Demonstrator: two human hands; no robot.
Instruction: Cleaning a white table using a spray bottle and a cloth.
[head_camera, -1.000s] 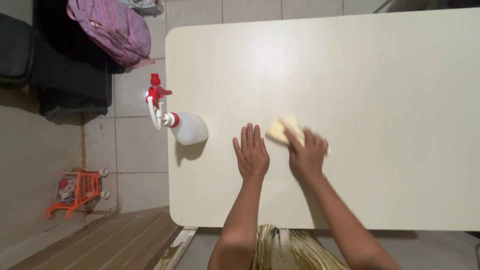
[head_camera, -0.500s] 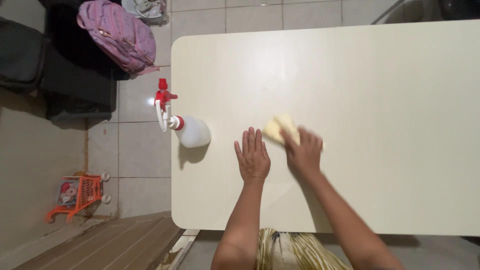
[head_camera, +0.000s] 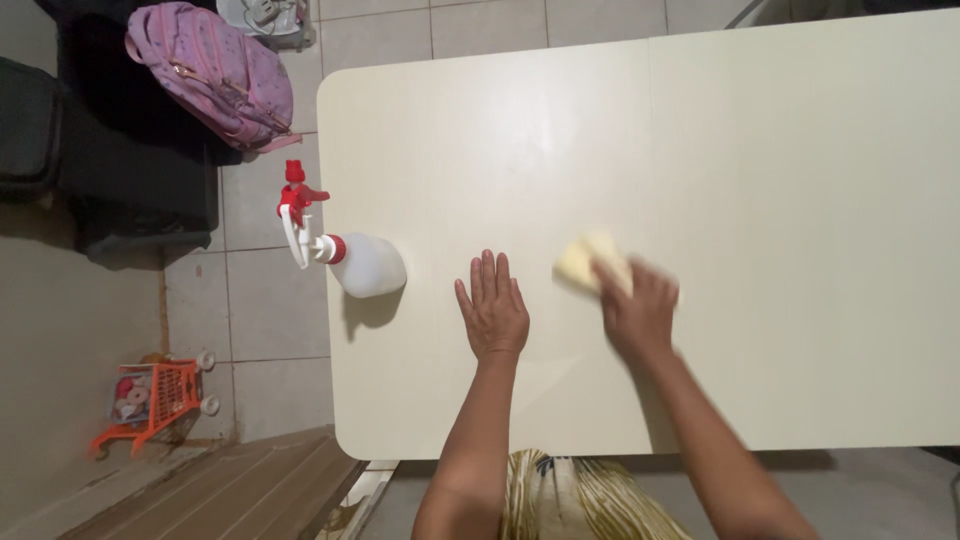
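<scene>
My left hand (head_camera: 493, 310) lies flat, palm down, on the cream table (head_camera: 760, 180), fingers slightly apart and holding nothing. My right hand (head_camera: 638, 305), blurred by motion, presses a yellow cloth (head_camera: 580, 262) against the tabletop just right of the left hand. Only the cloth's far left part shows beyond my fingers. A white spray bottle (head_camera: 365, 265) with a red trigger head (head_camera: 297, 198) stands near the table's left edge, a hand's width from my left hand.
Left of the table is tiled floor with a pink backpack (head_camera: 205, 70) on a dark seat (head_camera: 120, 160). A small orange toy cart (head_camera: 150, 400) stands at the lower left. A wooden step (head_camera: 230, 495) lies near the table's front corner.
My right hand with the cloth has shifted to the right, away from my left hand, and is now blurred. The left hand stays flat in place.
</scene>
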